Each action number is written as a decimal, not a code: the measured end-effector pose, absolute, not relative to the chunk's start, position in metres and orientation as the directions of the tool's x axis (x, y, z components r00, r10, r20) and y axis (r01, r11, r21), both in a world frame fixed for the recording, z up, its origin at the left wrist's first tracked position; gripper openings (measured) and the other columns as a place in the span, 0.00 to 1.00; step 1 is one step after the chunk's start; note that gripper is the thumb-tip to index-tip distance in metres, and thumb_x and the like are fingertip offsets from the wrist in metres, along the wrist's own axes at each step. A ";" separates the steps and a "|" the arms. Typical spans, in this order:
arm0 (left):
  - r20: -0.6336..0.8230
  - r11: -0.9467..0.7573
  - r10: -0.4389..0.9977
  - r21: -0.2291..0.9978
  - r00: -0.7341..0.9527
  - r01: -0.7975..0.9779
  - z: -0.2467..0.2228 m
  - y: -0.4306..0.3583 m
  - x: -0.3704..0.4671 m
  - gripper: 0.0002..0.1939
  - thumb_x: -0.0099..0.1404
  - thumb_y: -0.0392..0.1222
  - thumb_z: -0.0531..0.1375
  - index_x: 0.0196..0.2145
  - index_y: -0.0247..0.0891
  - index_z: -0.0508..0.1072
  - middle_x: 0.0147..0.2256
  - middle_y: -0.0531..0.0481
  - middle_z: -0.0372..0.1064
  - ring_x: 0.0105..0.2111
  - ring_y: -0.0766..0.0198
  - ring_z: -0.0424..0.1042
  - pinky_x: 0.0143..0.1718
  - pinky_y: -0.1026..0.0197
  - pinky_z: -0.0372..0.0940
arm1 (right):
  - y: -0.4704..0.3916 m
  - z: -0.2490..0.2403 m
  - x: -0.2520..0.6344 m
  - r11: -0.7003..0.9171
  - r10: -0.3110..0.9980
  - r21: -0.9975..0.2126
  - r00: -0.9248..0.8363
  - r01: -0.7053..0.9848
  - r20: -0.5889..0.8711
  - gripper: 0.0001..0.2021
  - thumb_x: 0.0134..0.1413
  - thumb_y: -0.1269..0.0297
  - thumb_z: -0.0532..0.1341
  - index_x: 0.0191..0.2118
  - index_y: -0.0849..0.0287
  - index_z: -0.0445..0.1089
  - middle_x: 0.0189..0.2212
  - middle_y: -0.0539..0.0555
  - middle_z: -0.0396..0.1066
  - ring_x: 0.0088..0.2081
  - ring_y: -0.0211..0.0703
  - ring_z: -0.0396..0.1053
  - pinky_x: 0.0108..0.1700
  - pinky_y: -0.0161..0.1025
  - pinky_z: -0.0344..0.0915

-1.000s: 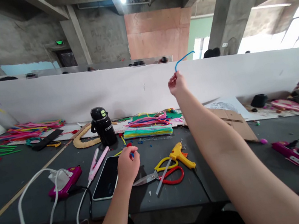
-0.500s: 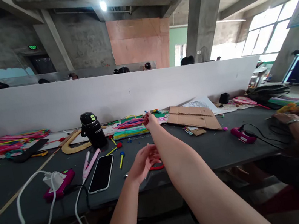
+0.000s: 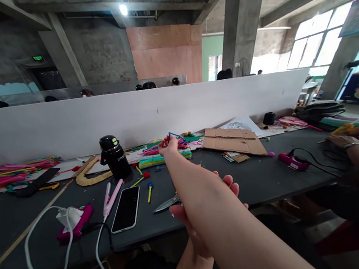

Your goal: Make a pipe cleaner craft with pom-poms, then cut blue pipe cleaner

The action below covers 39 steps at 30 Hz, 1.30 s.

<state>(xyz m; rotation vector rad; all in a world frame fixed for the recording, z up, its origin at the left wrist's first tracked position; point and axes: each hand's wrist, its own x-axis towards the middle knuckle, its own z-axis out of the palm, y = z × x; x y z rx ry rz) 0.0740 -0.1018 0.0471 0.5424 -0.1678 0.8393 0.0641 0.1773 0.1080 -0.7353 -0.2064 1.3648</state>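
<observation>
My right hand point(image 3: 168, 145) reaches far across the table to a pile of coloured pipe cleaners point(image 3: 151, 150). Its fingers are closed on a thin blue pipe cleaner point(image 3: 176, 135) that curves off to the right. My left hand point(image 3: 196, 232) is partly hidden by my right forearm; its thumb shows on one side and its fingertips on the other, spread apart and apparently holding nothing. Scissors point(image 3: 166, 204) lie just left of my right forearm, handles covered. A yellow-green bundle of pipe cleaners point(image 3: 148, 162) lies in front of the pile.
Left of my arms are a phone point(image 3: 125, 209), a pink hair straightener point(image 3: 112, 198), a black bottle point(image 3: 115, 156) and a magenta power strip point(image 3: 75, 225) with white cables. Cardboard point(image 3: 234, 141) lies to the right. A co-worker's hand point(image 3: 341, 141) is at the far right. A white partition point(image 3: 128, 115) stands behind.
My right hand has shifted slightly left, and more of the blue pipe cleaner shows. My left hand has moved right, under my right forearm, uncovering the scissors' blades.
</observation>
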 end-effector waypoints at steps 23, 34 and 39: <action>0.216 0.643 0.742 0.039 0.634 -0.765 0.046 -0.104 0.028 0.35 0.59 0.63 0.59 0.56 0.38 0.70 0.48 0.47 0.74 0.50 0.62 0.72 0.61 0.60 0.55 | 0.162 0.071 0.004 0.283 0.927 -0.504 -0.098 0.816 0.362 0.11 0.64 0.61 0.56 0.40 0.60 0.74 0.45 0.62 0.75 0.46 0.52 0.74 0.47 0.45 0.68; 0.242 0.611 0.719 0.228 0.652 -0.758 0.048 -0.119 0.039 0.36 0.57 0.71 0.60 0.53 0.43 0.75 0.57 0.48 0.69 0.64 0.53 0.59 0.64 0.52 0.53 | 0.181 0.092 0.031 0.429 0.874 -0.280 -0.317 0.859 0.367 0.11 0.56 0.81 0.56 0.37 0.66 0.76 0.48 0.69 0.74 0.56 0.56 0.68 0.59 0.53 0.60; 0.292 0.518 0.762 0.262 0.578 -0.815 0.059 -0.152 0.059 0.46 0.40 0.81 0.60 0.50 0.51 0.77 0.50 0.46 0.75 0.54 0.44 0.70 0.54 0.47 0.63 | 0.203 0.111 0.034 0.284 0.926 -0.656 -0.023 0.700 0.376 0.04 0.51 0.77 0.62 0.31 0.64 0.73 0.41 0.64 0.75 0.51 0.53 0.70 0.55 0.48 0.65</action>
